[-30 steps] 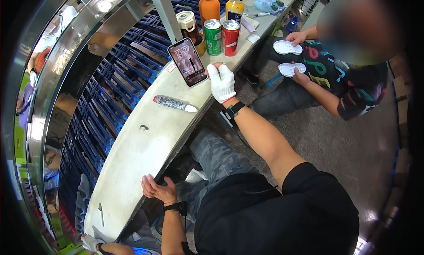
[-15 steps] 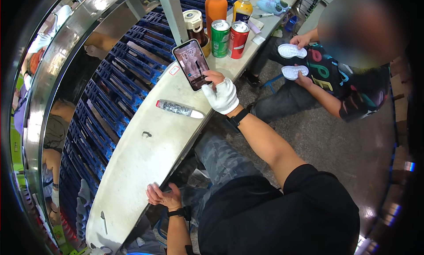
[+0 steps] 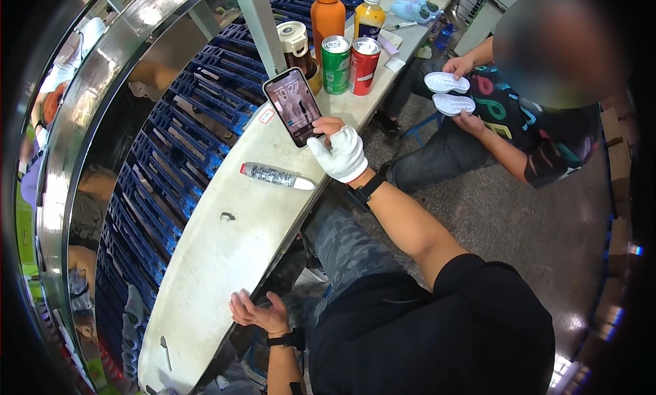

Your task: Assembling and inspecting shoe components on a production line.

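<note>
A smartphone [image 3: 292,108] with a lit screen leans upright at the table's inner side, in front of a lidded cup. My right hand [image 3: 339,152], in a white glove with bare fingertips, is at the phone's lower right corner. A fingertip rests on the screen there, and the thumb is held apart just below. My left hand [image 3: 262,314] is bare, fingers spread at the table's near edge, with nothing in it. Between the hands lie a thick marker [image 3: 277,176] with a red end and white tip, and a small dark curved piece [image 3: 227,217].
On the pale table [image 3: 198,279] stand a green can [image 3: 335,65], red can [image 3: 364,67], orange bottle [image 3: 328,19], yellow drink bottle [image 3: 370,16] and lidded cup [image 3: 294,43]. A slim tool [image 3: 165,352] lies near the front. Blue racks [image 3: 171,149] line the left. A seated co-worker holds two white shoe soles [image 3: 447,83].
The view has shifted slightly. My left hand's fingers have spread a little more. The phone and my right hand stay together, and the co-worker's soles have come closer together.
</note>
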### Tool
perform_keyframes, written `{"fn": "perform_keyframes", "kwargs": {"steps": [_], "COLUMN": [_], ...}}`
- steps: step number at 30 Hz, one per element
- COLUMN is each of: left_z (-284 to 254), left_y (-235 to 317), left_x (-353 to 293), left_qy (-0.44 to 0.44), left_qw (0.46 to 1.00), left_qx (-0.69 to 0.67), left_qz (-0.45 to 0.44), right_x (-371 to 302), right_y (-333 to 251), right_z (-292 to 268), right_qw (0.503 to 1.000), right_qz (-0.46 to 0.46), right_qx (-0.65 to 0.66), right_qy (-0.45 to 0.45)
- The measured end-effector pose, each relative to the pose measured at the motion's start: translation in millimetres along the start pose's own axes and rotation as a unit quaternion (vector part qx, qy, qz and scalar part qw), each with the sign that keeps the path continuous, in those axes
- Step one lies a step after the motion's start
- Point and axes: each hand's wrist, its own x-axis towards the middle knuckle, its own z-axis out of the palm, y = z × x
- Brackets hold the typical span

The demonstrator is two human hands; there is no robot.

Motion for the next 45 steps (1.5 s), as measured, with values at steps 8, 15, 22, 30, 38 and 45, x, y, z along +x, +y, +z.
{"fn": "perform_keyframes", "kwargs": {"steps": [8,15,22,30,38,45], "left_z": [-6,-6,-7,5,3,5], "left_y": [1,1,1,-8,-7,-10], "left_x": [1,1,1,0,-3,-7], "left_qy": [-0.004,0.0,0.002,0.032,0.016,0.012], "left_qw": [1.0,1.0,1.0,0.999,1.0,1.0], "left_qx": [-0.01,-0.011,0.012,0.023,0.023,0.028], "left_qz": [0.0,0.002,0.011,0.021,0.005,0.007], "right_x": [0,2,0,4,1,3], "right_y": [-2,-5,0,-8,-7,-9], "right_z": [1,-3,4,-2,-1,-3], "right_qw": [0.999,1.0,0.998,0.998,0.998,0.996], "right_qz": [-0.025,-0.008,-0.036,-0.03,-0.03,-0.058], "right_qx": [-0.017,-0.027,-0.026,-0.039,-0.054,-0.046], "right_qy": [0.022,0.009,0.036,0.047,0.031,0.05]}}
